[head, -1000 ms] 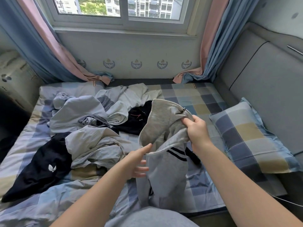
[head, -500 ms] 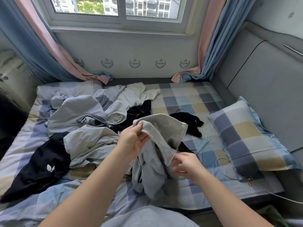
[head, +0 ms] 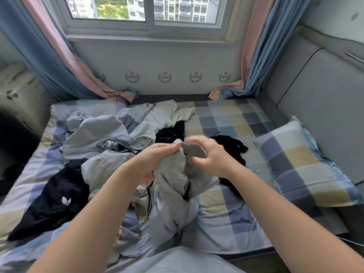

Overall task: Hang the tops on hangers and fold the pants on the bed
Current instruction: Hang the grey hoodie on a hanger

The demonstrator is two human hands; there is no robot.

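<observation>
The left hand (head: 151,164) grips the grey garment (head: 173,186), bunched above the bed (head: 226,115). The blurred right hand (head: 214,156) curls at its edge; if it holds, I cannot tell. Better to find the waistband or collar first, then shake it flat.

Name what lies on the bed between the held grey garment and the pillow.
A black garment lies between the grey garment and the pillow, as the head view shows.

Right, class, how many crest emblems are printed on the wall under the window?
4 in full view, in one row: left emblem, second emblem, third emblem, right emblem. A fifth emblem shows partly beside the left curtain; others may be hidden.
</observation>
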